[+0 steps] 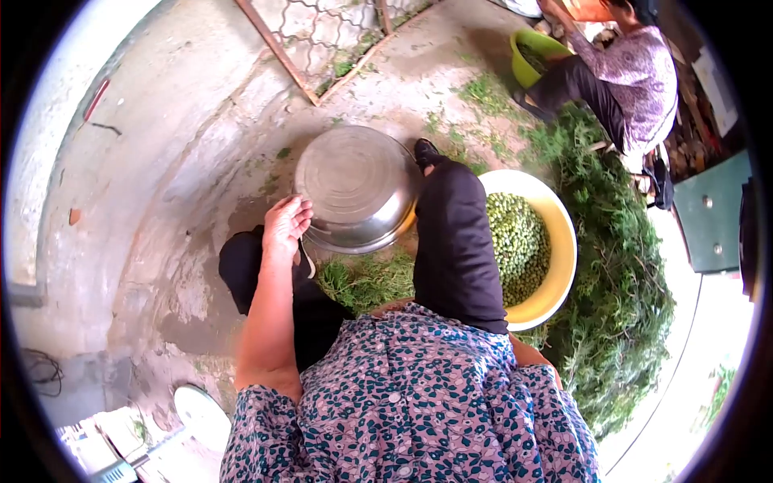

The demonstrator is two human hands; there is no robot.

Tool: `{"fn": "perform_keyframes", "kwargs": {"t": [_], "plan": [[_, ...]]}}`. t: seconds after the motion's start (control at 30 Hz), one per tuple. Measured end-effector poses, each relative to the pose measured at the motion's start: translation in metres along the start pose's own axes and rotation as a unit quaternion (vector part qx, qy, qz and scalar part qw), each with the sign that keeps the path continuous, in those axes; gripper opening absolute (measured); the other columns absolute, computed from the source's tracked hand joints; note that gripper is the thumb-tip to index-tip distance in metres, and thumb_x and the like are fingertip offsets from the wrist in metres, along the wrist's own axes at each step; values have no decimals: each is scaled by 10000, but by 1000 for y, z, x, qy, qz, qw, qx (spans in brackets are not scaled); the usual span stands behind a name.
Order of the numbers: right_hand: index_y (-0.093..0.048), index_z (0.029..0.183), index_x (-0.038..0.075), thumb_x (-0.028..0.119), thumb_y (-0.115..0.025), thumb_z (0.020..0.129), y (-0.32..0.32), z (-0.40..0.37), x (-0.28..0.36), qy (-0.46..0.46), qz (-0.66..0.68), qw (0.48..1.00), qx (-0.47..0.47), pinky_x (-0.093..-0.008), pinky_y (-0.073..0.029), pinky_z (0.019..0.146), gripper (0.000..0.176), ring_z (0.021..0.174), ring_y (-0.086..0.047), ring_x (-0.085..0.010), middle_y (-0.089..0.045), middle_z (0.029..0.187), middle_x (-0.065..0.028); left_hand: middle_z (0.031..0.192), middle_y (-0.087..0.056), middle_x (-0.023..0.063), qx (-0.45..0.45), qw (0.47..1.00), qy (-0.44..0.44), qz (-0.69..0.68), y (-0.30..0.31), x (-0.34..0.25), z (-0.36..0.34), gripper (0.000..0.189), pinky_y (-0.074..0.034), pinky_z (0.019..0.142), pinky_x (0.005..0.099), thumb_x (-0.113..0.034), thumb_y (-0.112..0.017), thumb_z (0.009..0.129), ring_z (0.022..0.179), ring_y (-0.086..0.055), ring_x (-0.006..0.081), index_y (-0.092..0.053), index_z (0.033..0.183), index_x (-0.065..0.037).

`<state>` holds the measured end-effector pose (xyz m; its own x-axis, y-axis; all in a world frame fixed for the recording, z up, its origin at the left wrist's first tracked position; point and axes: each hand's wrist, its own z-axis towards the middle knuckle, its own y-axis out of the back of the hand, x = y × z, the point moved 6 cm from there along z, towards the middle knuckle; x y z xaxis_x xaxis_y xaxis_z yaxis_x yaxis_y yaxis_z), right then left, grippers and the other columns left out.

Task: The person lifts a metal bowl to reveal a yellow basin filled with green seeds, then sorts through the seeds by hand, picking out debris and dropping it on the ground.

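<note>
My left hand [287, 224] is at the left edge of an upside-down metal basin [354, 181], with its fingers curled together over the rim side. What the fingers hold, if anything, I cannot tell. A pale strap [308, 259] hangs just below this hand. Behind my right knee side, only a bit of my right forearm [535, 354] shows at the shirt; the right hand itself is out of sight. Right of my right leg stands a yellow basin [564, 249] partly filled with small round green berries [515, 241]. Green sprigs [370, 280] lie on the ground between my legs.
A large heap of feathery green branches [620, 274] spreads to the right. Beyond it a seated person [636, 76] bends beside a lime-green tub [527, 74]. A rusty metal grille [278, 52] leans at the back, and a concrete wall [161, 121] runs along the left.
</note>
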<state>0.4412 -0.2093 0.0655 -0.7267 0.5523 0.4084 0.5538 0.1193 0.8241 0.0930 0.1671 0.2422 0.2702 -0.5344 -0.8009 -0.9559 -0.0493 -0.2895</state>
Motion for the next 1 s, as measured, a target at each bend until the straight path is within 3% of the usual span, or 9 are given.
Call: {"fn": "perform_keyframes", "kwargs": {"t": [0.2, 0.33, 0.6, 1.0], "plan": [[-649, 830, 73, 229, -628, 747, 0, 3, -2, 11, -12, 1000, 11, -411, -483, 625, 178, 712, -621, -322, -638, 768, -152, 859, -651, 61, -29, 997, -32, -59, 8, -11, -12, 183, -480, 635, 269, -177, -597, 858, 725, -613, 150, -585, 1001, -62], [-649, 829, 75, 231, -628, 746, 1, 7, -8, 17, -17, 1000, 14, -412, -483, 622, 178, 709, -621, -323, -638, 764, -152, 815, -656, 33, -67, 997, -14, -31, 31, 12, -20, 149, -478, 607, 265, -196, -626, 840, 668, -609, 127, -601, 944, -93], [-647, 828, 79, 234, -628, 745, 3, 8, -10, 19, -21, 999, 15, -413, -482, 614, 178, 704, -620, -325, -637, 757, -152, 827, -655, 29, -17, 999, -25, 14, 23, 19, -26, 152, -495, 624, 260, -188, -594, 860, 708, -621, 130, -599, 979, -93], [-646, 826, 84, 239, -628, 742, 0, 16, -20, 12, -16, 1000, 15, -416, -480, 603, 177, 695, -620, -327, -635, 745, -152, 819, -650, 55, -20, 1000, 3, 16, 10, 36, -18, 197, -478, 583, 241, -192, -617, 842, 659, -608, 121, -581, 987, -62]]}}
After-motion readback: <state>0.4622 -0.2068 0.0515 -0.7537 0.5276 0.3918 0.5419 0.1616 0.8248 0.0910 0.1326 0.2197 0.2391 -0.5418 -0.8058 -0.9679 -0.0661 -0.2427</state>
